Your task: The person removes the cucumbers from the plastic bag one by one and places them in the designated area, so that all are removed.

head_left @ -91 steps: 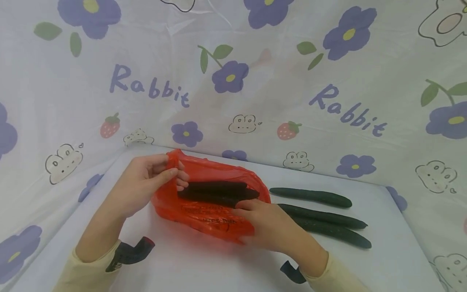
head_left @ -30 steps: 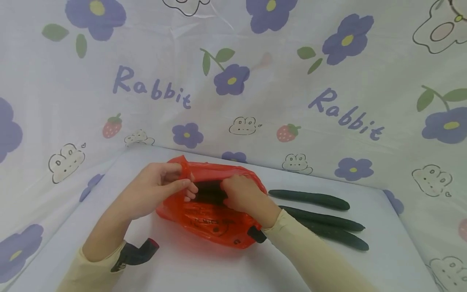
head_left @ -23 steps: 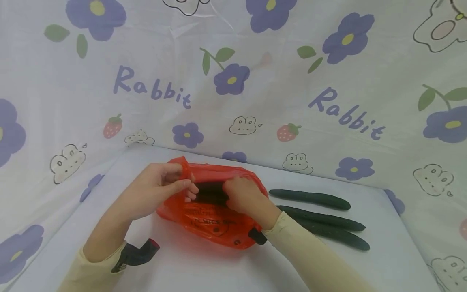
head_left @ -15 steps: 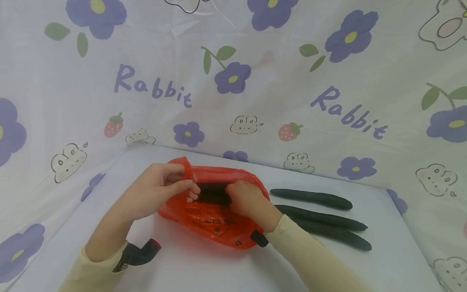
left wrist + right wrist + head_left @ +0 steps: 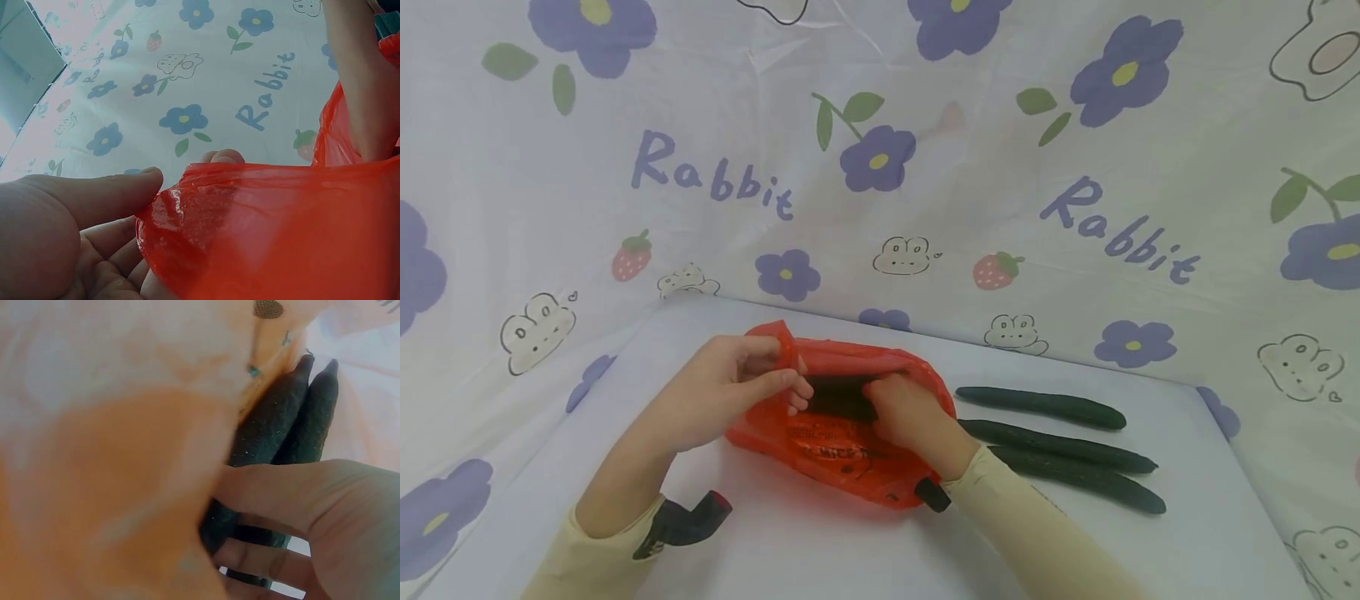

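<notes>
A red plastic bag [image 5: 760,421] lies on its side on the white table, its mouth facing up and toward me. My left hand [image 5: 715,396] pinches the bag's rim between thumb and fingers, as the left wrist view [image 5: 106,206] of this hand shows. My right hand [image 5: 917,417] reaches inside the bag. In the right wrist view its thumb and fingers curl around a dark green cucumber [image 5: 269,428], with a second cucumber [image 5: 319,415] right beside it. Bag film hides part of the fingertips there.
Outside the bag, three more cucumbers lie on the table to the right: a back one [image 5: 1041,406], a middle one [image 5: 1067,444] and a front one [image 5: 1086,481]. A white flowered curtain [image 5: 970,200] hangs behind the table [image 5: 775,542].
Three seconds ago my right hand was at the bag's near right rim; it has since moved inside over the cucumbers. My left hand shifted slightly right with the rim. Little differs over the last second.
</notes>
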Available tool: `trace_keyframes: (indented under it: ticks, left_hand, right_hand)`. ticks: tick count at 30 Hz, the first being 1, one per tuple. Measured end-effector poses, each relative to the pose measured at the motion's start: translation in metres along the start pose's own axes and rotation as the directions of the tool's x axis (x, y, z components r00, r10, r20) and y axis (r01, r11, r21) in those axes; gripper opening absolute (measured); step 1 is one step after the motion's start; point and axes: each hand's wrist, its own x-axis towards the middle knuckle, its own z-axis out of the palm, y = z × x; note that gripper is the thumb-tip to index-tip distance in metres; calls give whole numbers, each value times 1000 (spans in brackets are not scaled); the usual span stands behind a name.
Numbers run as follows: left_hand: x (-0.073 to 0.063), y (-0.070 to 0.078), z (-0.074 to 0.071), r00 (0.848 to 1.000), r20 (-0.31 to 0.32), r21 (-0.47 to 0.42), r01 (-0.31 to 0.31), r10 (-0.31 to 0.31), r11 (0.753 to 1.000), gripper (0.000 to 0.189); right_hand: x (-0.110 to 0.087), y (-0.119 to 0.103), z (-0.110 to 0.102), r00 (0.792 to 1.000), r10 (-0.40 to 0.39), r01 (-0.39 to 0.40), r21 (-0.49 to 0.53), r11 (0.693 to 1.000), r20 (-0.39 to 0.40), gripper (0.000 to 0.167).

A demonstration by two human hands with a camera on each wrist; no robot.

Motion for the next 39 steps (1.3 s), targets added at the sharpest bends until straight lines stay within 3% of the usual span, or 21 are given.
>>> trace_keyframes:
  ticks: [6, 9, 16, 29, 39]
  left_hand:
    - [1, 0, 1, 1000, -3, 20, -2, 3, 1000, 8]
    - [1, 1, 1, 1000, -4, 18, -1, 1, 1000, 8]
    - [3, 0, 0, 1000, 0, 3, 16, -16, 1000, 11]
    - [1, -3, 1, 1000, 3, 5, 25, -25, 1000, 11]
    - [0, -3, -1, 1000, -5, 25, -8, 8, 1000, 7]
  right_hand:
    - [2, 0, 6, 1000, 26, -27, -46, 999, -14, 27]
    - [1, -2, 7, 998, 31, -34, -60, 998, -48, 24]
    - [-2, -5, 9, 996, 44, -44, 2, 999, -75, 14]
    - [-12, 2, 13, 994, 87, -80, 95, 992, -73, 24]
    - [-17, -6, -1, 992, 26, -21, 37, 999, -125, 21]
